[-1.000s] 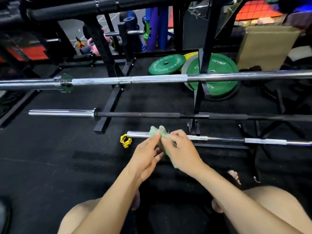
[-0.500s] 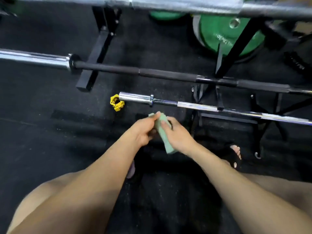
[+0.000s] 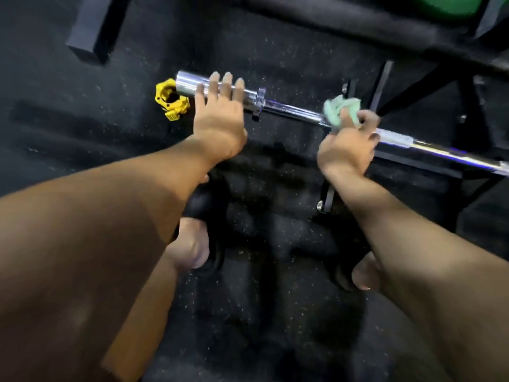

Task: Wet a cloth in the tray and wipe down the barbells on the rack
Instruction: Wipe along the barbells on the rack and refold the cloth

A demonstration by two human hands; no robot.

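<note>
left hand [image 3: 219, 117] now on barbell [image 3: 292, 108] (cloth [image 3: 340, 110] right).

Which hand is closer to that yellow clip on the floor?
Left. The left hand rests on the barbell sleeve beside the yellow collar; the right hand holds the cloth farther along.

The long chrome steel barbell [image 3: 289, 108] is running out of the picture at the right edge. The crumpled pale green cloth [image 3: 341, 111] and the right hand [image 3: 348, 144] are hiding part of its shaft. The round green plate [image 3: 454, 4], far right, is getting cut off by the top edge and is blurred.
</note>
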